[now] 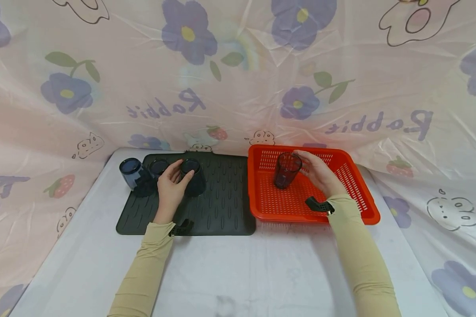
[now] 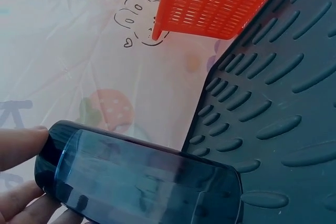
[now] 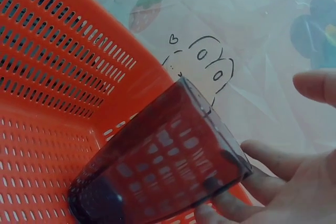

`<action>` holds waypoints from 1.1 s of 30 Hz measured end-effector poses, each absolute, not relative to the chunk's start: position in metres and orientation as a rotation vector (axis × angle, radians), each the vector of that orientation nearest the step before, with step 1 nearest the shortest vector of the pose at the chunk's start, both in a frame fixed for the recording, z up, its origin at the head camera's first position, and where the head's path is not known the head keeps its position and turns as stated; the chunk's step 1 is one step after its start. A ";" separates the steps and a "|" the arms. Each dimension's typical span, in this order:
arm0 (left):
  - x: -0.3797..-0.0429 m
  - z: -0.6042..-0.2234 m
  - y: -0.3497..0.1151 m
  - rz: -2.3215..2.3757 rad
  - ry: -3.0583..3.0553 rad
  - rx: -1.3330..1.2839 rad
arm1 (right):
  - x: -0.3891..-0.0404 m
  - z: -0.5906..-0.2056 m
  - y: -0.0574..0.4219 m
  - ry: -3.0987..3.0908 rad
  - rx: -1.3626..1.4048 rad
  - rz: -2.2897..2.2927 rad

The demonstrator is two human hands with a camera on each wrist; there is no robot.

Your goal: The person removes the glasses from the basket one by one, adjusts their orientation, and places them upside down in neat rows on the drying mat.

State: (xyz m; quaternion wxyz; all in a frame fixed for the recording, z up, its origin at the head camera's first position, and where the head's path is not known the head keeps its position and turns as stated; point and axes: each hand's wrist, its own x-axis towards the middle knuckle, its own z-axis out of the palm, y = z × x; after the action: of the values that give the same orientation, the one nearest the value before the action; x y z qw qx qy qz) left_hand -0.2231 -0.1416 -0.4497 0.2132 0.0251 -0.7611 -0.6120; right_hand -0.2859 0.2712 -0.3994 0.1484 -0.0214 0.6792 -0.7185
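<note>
My left hand (image 1: 171,190) grips a dark blue drinking glass (image 1: 194,178) by its upper end, thumb on one side and fingers on the other. This glass (image 2: 142,174) stands upside down on the dark ribbed drying mat (image 1: 226,198), its thick base up. Two more dark glasses stand to its left: a bluish one (image 1: 132,172) at the mat's edge and another (image 1: 159,166) partly behind my fingers. My right hand (image 1: 319,171) is over the red basket, fingers touching the rim of a clear dark glass (image 1: 287,169); the thumb (image 3: 317,86) is spread away from it.
The red plastic basket (image 1: 289,215) with slotted walls stands right beside the mat on a white table (image 1: 230,273). A printed cloth (image 1: 238,88) with flowers and rabbits hangs close behind and at both sides. Dark straps circle both wrists.
</note>
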 end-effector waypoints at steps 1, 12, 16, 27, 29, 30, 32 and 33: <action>-0.223 -0.450 -0.142 -1.698 -2.115 0.071 | -0.286 -0.400 0.271 1.968 -0.067 -2.054; -0.219 -0.448 -0.142 -1.715 -2.096 0.071 | -0.286 -0.403 0.269 2.139 -0.095 -1.866; -0.218 -0.448 -0.143 -1.725 -2.096 0.062 | -0.285 -0.403 0.269 2.160 -0.085 -1.844; -0.219 -0.450 -0.144 -1.743 -2.079 0.049 | -0.286 -0.401 0.267 2.181 -0.079 -1.801; -0.219 -0.450 -0.144 -1.741 -2.082 0.048 | -0.286 -0.401 0.267 2.188 -0.081 -1.784; -0.219 -0.449 -0.144 -1.741 -2.084 0.048 | -0.286 -0.400 0.267 2.190 -0.087 -1.778; -0.219 -0.449 -0.144 -1.741 -2.085 0.046 | -0.287 -0.400 0.266 2.210 -0.100 -1.752; -0.219 -0.449 -0.144 -1.740 -2.087 0.047 | -0.287 -0.400 0.266 2.221 -0.108 -1.739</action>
State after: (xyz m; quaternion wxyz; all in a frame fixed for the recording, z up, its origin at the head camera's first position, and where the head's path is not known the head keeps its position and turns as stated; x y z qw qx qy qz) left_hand -0.2192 -0.1444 -0.4488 0.2103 0.0170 -0.7508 -0.6260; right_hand -0.2869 0.2656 -0.3996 0.1588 -0.0379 0.7767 -0.6083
